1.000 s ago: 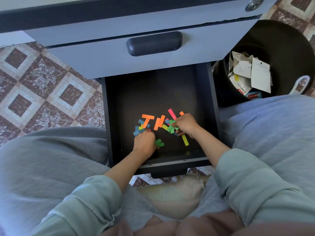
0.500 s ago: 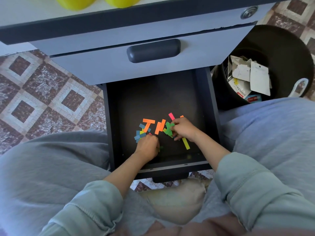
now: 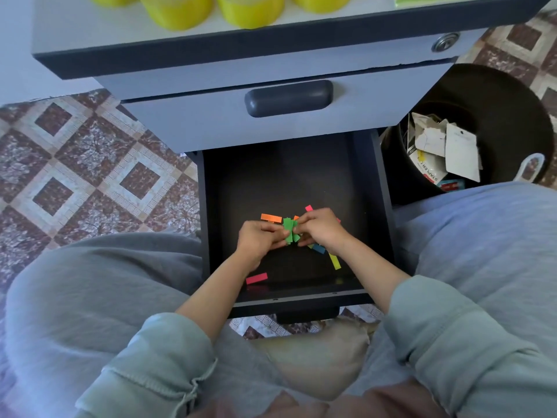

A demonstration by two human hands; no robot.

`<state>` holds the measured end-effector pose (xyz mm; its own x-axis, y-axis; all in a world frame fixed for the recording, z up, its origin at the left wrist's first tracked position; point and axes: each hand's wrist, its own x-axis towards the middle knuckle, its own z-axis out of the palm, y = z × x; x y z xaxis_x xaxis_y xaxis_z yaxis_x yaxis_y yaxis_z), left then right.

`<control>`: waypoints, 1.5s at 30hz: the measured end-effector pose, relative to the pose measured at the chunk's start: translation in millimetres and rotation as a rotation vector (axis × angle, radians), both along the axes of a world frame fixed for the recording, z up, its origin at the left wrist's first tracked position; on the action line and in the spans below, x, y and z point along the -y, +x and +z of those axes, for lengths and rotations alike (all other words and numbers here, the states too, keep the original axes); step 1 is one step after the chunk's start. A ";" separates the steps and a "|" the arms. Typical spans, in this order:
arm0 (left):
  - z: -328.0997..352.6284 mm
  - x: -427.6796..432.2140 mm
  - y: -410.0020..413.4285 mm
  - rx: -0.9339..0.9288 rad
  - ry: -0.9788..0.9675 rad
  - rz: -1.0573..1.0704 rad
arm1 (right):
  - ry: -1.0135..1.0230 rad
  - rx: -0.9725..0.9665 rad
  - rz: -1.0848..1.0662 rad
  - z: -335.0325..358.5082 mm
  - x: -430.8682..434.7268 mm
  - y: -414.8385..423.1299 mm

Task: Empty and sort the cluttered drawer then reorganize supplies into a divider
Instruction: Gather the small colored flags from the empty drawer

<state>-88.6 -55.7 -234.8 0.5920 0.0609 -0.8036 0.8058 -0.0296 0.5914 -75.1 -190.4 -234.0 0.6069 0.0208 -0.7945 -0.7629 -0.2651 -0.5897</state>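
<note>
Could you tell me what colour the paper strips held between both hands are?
Green: the strips show best in the head view.

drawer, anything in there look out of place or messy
Yes. Loose coloured paper strips lie scattered at odd angles on the drawer floor rather than stacked. One pink strip lies alone near the front left, apart from the cluster around the left hand and right hand, which pinch green strips.

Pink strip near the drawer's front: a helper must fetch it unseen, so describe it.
In the open dark drawer below the grey cabinet, beside the left forearm, lies the pink strip. It lies nearest the front wall, clear of the coloured heap.
</note>
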 end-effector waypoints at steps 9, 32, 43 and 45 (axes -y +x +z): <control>0.4 -9.1 -0.8 0.033 0.092 -0.033 | 0.256 -0.124 -0.170 -1.5 -4.3 -2.2; 0.3 -23.4 5.9 0.670 0.692 -1.184 | 0.132 -0.129 0.094 -1.9 -9.1 -3.5; 5.5 -21.7 8.2 0.651 0.751 -1.245 | 0.086 -0.054 0.126 -8.4 -5.1 -1.7; 5.9 -22.8 8.0 0.629 0.783 -1.248 | 0.072 -0.035 0.198 -8.7 -5.3 -1.6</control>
